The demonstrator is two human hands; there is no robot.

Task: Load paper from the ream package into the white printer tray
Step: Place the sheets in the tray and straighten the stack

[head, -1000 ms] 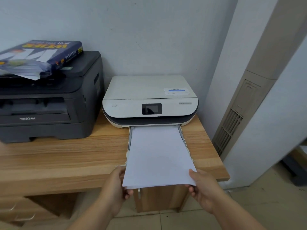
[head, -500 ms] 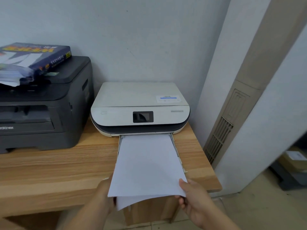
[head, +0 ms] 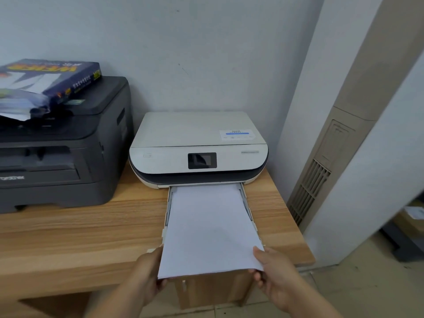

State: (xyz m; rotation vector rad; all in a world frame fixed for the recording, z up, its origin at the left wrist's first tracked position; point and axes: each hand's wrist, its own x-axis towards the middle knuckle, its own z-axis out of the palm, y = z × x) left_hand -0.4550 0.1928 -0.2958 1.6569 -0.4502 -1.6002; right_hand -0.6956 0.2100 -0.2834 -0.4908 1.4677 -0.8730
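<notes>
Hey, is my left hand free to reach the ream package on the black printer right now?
Probably not yet: the left hand grips the paper stack's near corner over the white tray. The path to the ream package looks clear once it lets go.

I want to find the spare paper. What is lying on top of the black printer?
An opened ream package lies on the black printer, white sheets showing at its torn end. Its contents are otherwise covered.

Single head-worn wide-angle view, looking forward and down from in front of the light wooden desk point(head: 68, 237). The white flatbed printer point(head: 198, 143) sits centre frame against the pale wall; both forearms enter from the bottom edge, close to the lens. Straight lines bow toward the margins.
</notes>
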